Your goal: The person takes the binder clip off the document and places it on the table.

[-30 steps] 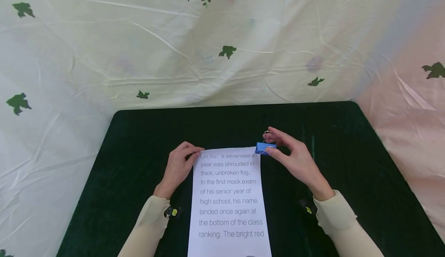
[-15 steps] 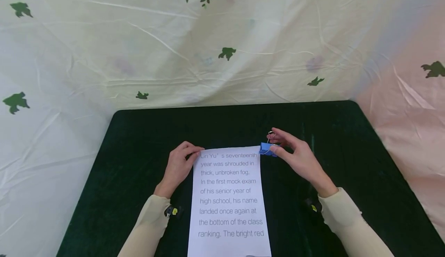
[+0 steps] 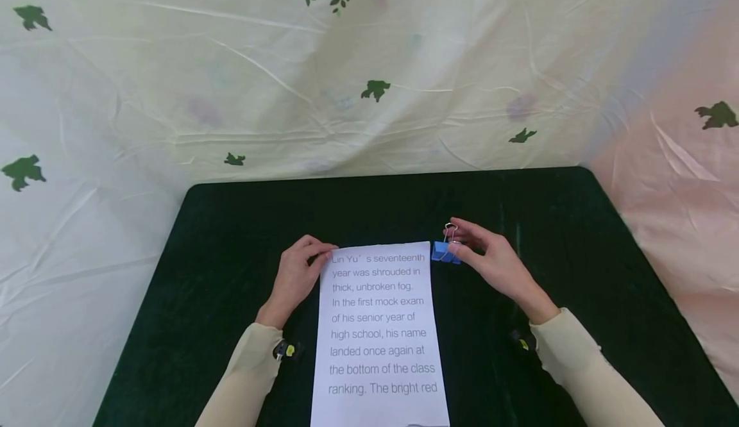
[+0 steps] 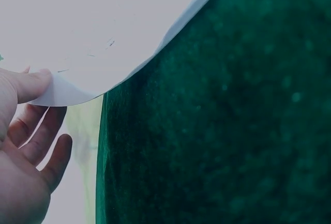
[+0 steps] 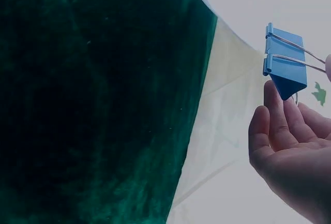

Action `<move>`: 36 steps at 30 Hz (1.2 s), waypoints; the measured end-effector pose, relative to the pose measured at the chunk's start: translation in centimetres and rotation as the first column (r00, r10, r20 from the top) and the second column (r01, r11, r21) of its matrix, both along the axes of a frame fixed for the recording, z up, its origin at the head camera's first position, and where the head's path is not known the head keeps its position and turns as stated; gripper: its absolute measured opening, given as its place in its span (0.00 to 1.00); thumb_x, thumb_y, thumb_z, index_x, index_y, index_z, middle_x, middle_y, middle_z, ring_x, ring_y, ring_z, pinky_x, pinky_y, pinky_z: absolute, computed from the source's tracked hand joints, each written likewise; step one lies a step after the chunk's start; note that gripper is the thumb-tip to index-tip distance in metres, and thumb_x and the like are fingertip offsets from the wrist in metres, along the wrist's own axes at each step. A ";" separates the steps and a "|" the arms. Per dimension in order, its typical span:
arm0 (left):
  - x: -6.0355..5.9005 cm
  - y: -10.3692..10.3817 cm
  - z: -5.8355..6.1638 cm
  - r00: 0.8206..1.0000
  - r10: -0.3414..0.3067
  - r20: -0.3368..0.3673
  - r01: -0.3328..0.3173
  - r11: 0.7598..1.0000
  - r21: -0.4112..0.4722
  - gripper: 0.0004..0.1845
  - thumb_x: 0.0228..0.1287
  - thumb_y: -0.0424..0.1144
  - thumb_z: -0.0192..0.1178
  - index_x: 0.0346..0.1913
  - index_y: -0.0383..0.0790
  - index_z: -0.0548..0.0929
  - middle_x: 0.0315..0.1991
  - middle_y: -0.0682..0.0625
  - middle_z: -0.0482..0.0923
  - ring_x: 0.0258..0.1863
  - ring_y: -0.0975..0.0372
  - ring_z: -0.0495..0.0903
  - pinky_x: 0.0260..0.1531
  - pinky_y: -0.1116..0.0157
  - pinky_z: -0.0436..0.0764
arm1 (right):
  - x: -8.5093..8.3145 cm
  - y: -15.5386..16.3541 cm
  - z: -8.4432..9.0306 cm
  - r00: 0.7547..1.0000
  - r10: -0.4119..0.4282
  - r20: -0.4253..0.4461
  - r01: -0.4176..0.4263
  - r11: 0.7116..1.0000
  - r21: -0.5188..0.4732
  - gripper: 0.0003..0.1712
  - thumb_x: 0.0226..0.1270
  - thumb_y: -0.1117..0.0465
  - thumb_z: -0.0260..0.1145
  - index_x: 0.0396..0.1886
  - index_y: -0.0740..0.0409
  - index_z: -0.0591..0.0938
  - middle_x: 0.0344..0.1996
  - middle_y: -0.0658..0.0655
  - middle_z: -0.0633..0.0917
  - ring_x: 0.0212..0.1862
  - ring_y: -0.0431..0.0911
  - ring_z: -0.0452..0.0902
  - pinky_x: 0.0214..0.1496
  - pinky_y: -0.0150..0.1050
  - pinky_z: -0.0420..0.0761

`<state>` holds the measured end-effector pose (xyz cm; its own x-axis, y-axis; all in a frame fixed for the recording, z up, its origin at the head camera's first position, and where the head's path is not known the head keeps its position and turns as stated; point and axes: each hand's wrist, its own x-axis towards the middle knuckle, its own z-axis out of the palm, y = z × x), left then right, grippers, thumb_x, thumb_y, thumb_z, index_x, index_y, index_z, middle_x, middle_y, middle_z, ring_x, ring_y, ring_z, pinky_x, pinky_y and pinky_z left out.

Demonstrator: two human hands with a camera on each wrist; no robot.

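Large printed text covers a white sheet of paper held up in front of me, and its upper left corner is pinched by my left hand. In the left wrist view the thumb lies over the paper's corner with fingers behind. My right hand grips a blue binder clip by its wire handles, close beside the sheet's upper right corner. The right wrist view shows the clip with its metal handles running to the thumb, fingers below it.
A dark green cloth covers the table, which has rounded far corners. Behind it hangs a pale, creased curtain with green bird and leaf prints, continuing down both sides. Small dark devices sit at both wrists.
My right hand has shifted slightly right and down with the binder clip, from overlapping the paper's upper right corner to just beside it. The left hand keeps its pinch in place.
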<state>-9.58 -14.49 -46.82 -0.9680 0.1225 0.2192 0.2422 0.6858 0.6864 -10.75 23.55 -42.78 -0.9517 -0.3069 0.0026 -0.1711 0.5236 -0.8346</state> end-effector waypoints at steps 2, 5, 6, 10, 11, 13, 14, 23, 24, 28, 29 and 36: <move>0.0 0.0 -0.1 1.000 0.001 0.001 -0.001 1.000 0.000 0.10 0.72 0.32 0.65 0.51 0.42 0.91 0.41 0.51 0.81 0.37 0.61 0.77 0.36 0.63 0.78 | -0.1 0.1 -0.3 1.000 0.007 0.001 -0.007 1.000 0.006 0.36 0.79 0.50 0.64 0.79 0.57 0.67 0.64 0.60 0.81 0.60 0.54 0.79 0.58 0.52 0.78; -0.1 0.0 -0.1 1.000 0.003 0.005 -0.003 1.000 -0.003 0.10 0.72 0.32 0.65 0.51 0.41 0.91 0.41 0.51 0.81 0.37 0.60 0.77 0.36 0.63 0.78 | -0.4 0.2 -0.7 1.000 0.018 0.005 -0.018 1.000 0.018 0.35 0.79 0.49 0.63 0.78 0.58 0.67 0.64 0.60 0.81 0.60 0.54 0.79 0.57 0.47 0.79; -0.1 0.0 -0.2 1.000 0.004 0.004 -0.004 1.000 -0.005 0.10 0.72 0.32 0.65 0.51 0.41 0.91 0.41 0.51 0.81 0.37 0.60 0.77 0.36 0.63 0.78 | -0.5 0.3 -0.8 1.000 0.021 0.010 -0.021 1.000 0.021 0.35 0.79 0.49 0.63 0.78 0.59 0.67 0.64 0.60 0.82 0.60 0.54 0.79 0.57 0.46 0.79; -0.1 0.0 -0.3 1.000 0.005 0.004 -0.005 1.000 -0.011 0.09 0.73 0.32 0.65 0.51 0.41 0.91 0.41 0.50 0.81 0.37 0.60 0.77 0.36 0.63 0.78 | -0.9 0.3 -1.5 0.999 0.029 0.031 -0.030 0.999 0.035 0.36 0.80 0.48 0.62 0.78 0.61 0.67 0.64 0.61 0.81 0.60 0.54 0.80 0.58 0.49 0.80; -0.1 0.0 -0.3 1.000 0.005 0.005 -0.005 1.000 -0.011 0.09 0.73 0.32 0.65 0.51 0.41 0.91 0.41 0.50 0.81 0.37 0.60 0.78 0.36 0.63 0.78 | -1.0 0.4 -1.6 0.999 0.029 0.038 -0.031 0.999 0.038 0.36 0.80 0.48 0.62 0.78 0.62 0.67 0.64 0.61 0.81 0.60 0.55 0.80 0.58 0.51 0.80; -0.2 0.0 -0.3 1.000 0.007 0.008 -0.007 1.000 -0.012 0.09 0.73 0.32 0.65 0.51 0.41 0.91 0.41 0.50 0.81 0.37 0.60 0.78 0.37 0.62 0.78 | -1.1 0.5 -2.0 0.999 0.029 0.043 -0.030 0.999 0.045 0.37 0.80 0.47 0.62 0.78 0.62 0.67 0.64 0.61 0.81 0.60 0.55 0.79 0.58 0.54 0.80; -0.2 0.0 -0.4 1.000 0.009 0.010 -0.008 1.000 -0.012 0.09 0.73 0.32 0.65 0.51 0.41 0.91 0.41 0.50 0.81 0.37 0.60 0.78 0.37 0.62 0.78 | -1.2 0.5 -2.1 0.999 0.028 0.047 -0.030 0.998 0.050 0.37 0.79 0.47 0.62 0.78 0.62 0.67 0.64 0.62 0.81 0.60 0.55 0.79 0.59 0.55 0.80; -0.3 0.0 -0.5 1.000 0.015 0.024 -0.015 1.000 -0.017 0.09 0.73 0.32 0.65 0.51 0.41 0.91 0.41 0.50 0.81 0.37 0.60 0.77 0.37 0.62 0.78 | -1.5 1.1 -2.8 0.996 0.060 0.070 -0.067 0.993 0.094 0.36 0.80 0.47 0.61 0.77 0.64 0.67 0.62 0.64 0.82 0.61 0.58 0.80 0.60 0.58 0.79; -0.3 0.0 -0.6 1.000 0.015 0.025 -0.015 1.000 -0.016 0.09 0.73 0.32 0.65 0.51 0.41 0.91 0.41 0.50 0.81 0.38 0.60 0.77 0.37 0.62 0.78 | -1.6 1.1 -2.9 0.995 0.067 0.073 -0.074 0.993 0.096 0.36 0.80 0.47 0.61 0.76 0.65 0.68 0.61 0.64 0.82 0.60 0.57 0.80 0.60 0.58 0.79; -0.4 0.0 -0.6 1.000 0.013 0.028 -0.013 1.000 -0.016 0.09 0.73 0.32 0.65 0.51 0.41 0.91 0.41 0.50 0.81 0.38 0.59 0.77 0.37 0.62 0.78 | -1.8 1.2 -3.2 0.991 0.103 0.090 -0.113 0.988 0.104 0.35 0.80 0.48 0.61 0.75 0.66 0.69 0.58 0.62 0.84 0.58 0.55 0.81 0.60 0.57 0.78; -0.4 0.0 -0.6 0.999 0.013 0.029 -0.012 1.000 -0.014 0.09 0.73 0.32 0.65 0.51 0.41 0.91 0.42 0.50 0.81 0.38 0.59 0.77 0.37 0.62 0.78 | -1.9 1.3 -3.3 0.990 0.110 0.093 -0.119 0.987 0.106 0.35 0.80 0.48 0.61 0.75 0.66 0.69 0.58 0.62 0.85 0.58 0.55 0.81 0.60 0.57 0.78; -0.4 0.1 -0.6 0.999 0.008 0.034 -0.008 1.000 -0.010 0.09 0.73 0.32 0.64 0.51 0.41 0.91 0.41 0.50 0.81 0.38 0.60 0.77 0.37 0.62 0.78 | -2.2 1.7 -3.9 0.984 0.156 0.092 -0.167 0.977 0.130 0.34 0.80 0.50 0.62 0.74 0.67 0.70 0.58 0.63 0.84 0.60 0.57 0.80 0.62 0.59 0.77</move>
<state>-10.00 -14.39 -47.44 -0.9758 0.1166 0.1849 0.2132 0.6944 0.6873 -12.95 25.22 -46.65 -0.8851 -0.4485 -0.1246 -0.1979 0.6048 -0.7714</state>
